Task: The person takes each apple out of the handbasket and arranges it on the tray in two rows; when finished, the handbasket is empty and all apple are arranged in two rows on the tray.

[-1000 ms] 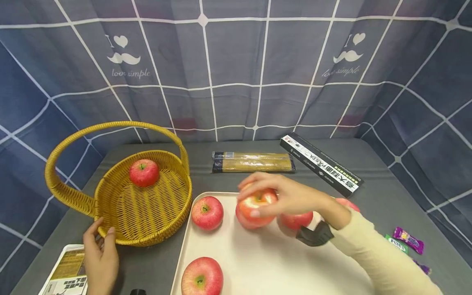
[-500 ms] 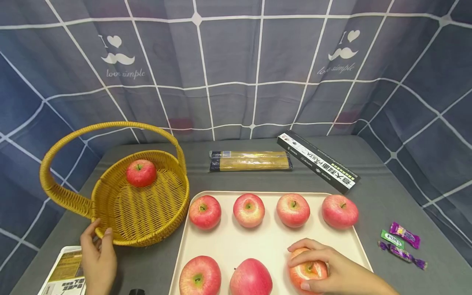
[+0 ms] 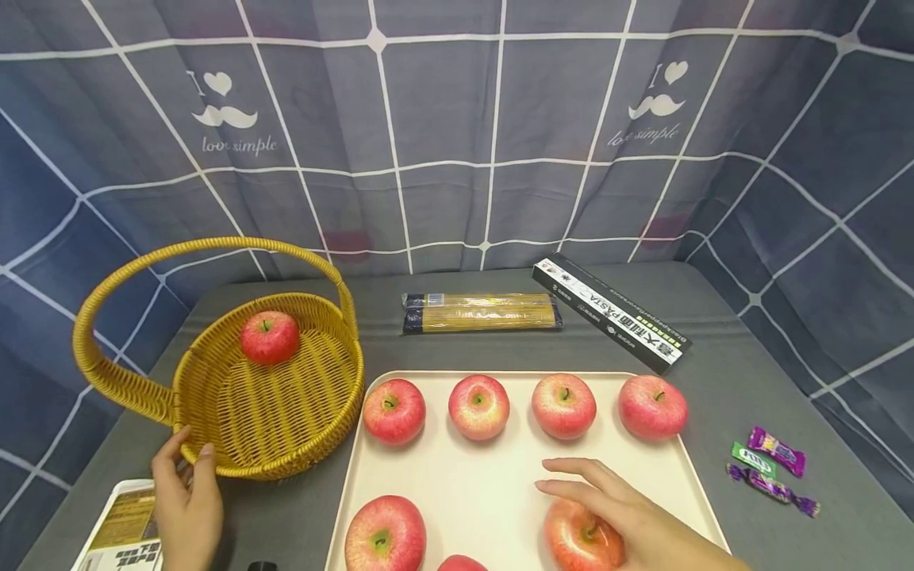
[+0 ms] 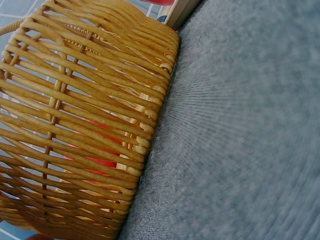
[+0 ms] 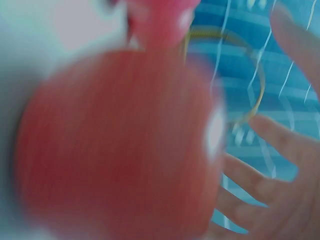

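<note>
Seven apples (image 3: 563, 406) show on a smooth cream tray (image 3: 457, 476). The front-right apple (image 3: 574, 543) is glossy and near-round, its stem axis roughly upright, stem end up. The right hand (image 3: 628, 519) is beside it, fingers extended and apart; contact cannot be told. The left hand (image 3: 187, 507) grips the rim of a round, woven yellow basket (image 3: 286, 412) containing one red apple (image 3: 270, 337). A carton (image 3: 612, 313), set diagonally, reads "PASTA"; the checked curtain (image 3: 443, 119), "love simple".

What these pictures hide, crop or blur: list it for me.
Head view: most of the bottom-middle apple, cut off by the frame edge.
Left wrist view: most of the basketed apple, screened by the basket.
Right wrist view: markings on the large apple, blurred.
</note>
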Motion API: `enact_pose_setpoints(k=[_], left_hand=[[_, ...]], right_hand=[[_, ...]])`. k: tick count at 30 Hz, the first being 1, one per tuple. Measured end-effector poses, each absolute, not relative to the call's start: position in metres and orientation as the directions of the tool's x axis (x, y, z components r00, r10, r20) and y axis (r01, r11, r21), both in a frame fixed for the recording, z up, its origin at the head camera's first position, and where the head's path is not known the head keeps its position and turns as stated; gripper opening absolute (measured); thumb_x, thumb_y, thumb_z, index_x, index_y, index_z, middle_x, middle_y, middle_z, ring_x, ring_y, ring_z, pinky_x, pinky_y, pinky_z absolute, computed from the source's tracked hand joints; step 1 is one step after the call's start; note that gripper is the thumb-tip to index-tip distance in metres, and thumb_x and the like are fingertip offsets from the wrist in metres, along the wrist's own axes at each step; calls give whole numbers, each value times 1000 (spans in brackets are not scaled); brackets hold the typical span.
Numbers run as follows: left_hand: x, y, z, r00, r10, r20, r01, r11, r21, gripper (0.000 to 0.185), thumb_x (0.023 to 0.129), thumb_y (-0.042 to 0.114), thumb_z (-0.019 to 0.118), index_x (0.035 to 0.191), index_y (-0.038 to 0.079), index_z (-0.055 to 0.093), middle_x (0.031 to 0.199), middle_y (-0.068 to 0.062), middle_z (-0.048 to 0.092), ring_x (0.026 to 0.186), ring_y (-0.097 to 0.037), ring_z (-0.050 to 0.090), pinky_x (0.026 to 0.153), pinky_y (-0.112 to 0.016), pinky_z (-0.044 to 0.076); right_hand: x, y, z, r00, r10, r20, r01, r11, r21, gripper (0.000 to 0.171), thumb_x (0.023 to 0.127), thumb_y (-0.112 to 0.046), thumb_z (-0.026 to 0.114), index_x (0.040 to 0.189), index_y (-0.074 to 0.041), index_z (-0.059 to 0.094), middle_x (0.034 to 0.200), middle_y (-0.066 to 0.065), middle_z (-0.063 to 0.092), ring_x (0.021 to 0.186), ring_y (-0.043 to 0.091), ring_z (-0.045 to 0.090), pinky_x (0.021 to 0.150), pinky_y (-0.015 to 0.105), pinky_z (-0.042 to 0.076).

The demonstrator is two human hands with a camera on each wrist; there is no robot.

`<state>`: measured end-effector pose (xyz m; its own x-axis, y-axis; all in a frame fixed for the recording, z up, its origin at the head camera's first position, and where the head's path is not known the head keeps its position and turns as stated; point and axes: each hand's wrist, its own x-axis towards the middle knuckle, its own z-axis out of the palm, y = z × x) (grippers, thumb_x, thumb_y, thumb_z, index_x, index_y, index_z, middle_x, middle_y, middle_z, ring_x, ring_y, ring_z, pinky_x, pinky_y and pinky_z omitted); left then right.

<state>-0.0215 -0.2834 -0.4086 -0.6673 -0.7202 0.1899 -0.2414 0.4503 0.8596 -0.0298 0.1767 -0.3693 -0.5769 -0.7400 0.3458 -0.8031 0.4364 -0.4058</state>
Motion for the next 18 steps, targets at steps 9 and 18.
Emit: enact_pose_setpoints(k=[9,18], left_hand=[[-22,-282,-407,-668,-712,217,-211,461,862,44,94,19,40,137,9,32,137,-16,35,85,19,34,67,2,28],[-21,-283,-408,-676,-701,228,-212,481,850,44,95,18,38,137,8,32,137,-17,35,81,17,34,64,1,27]], right_hand=[[-9,112,-378,-386,-798,463,-909,242,-340,46,87,-34,58,130,-22,46,132,2,44,119,13,45,88,22,45],[-5,95,-399,-454,-753,477,-891,387,-237,38,87,-41,55,123,-30,49,126,-2,47,117,19,45,89,31,45]])
